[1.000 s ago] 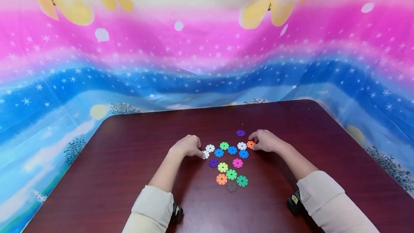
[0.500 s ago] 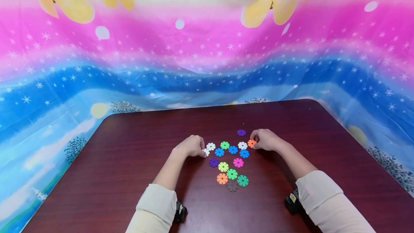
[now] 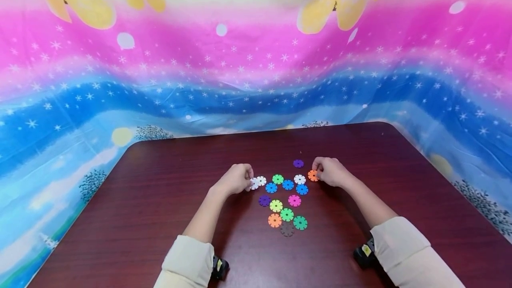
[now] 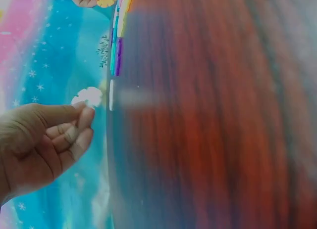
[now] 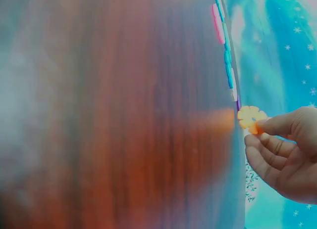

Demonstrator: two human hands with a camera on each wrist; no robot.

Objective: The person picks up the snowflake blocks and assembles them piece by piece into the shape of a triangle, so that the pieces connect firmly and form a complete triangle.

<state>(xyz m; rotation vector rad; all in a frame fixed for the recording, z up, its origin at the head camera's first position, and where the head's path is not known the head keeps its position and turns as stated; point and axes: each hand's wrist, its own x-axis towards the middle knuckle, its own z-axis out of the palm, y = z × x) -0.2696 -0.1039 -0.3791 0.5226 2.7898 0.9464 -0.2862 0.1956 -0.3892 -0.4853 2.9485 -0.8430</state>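
Between thumb and fingertips, my left hand (image 3: 236, 178) pinches a white notched plastic disc (image 4: 88, 96), held up above the tabletop in the left wrist view. From the head view it overlaps another white disc (image 3: 262, 181) lying on the table. My right hand (image 3: 330, 172) pinches an orange notched disc (image 5: 250, 118) by its edge, raised off the table. Nearest to that hand lie a purple disc (image 3: 298, 163) and a white disc (image 3: 299, 179).
Several more notched discs lie flat between the hands, among them a blue disc (image 3: 271, 188), a pink disc (image 3: 294, 200) and a brown disc (image 3: 286, 229). The dark red wooden table (image 3: 168, 217) ends at the back against a printed curtain (image 3: 240, 74).
The white disc in my left hand has risen and now overlaps the white disc beside it. My right hand has lifted the orange disc slightly up and right. The other discs stay put.
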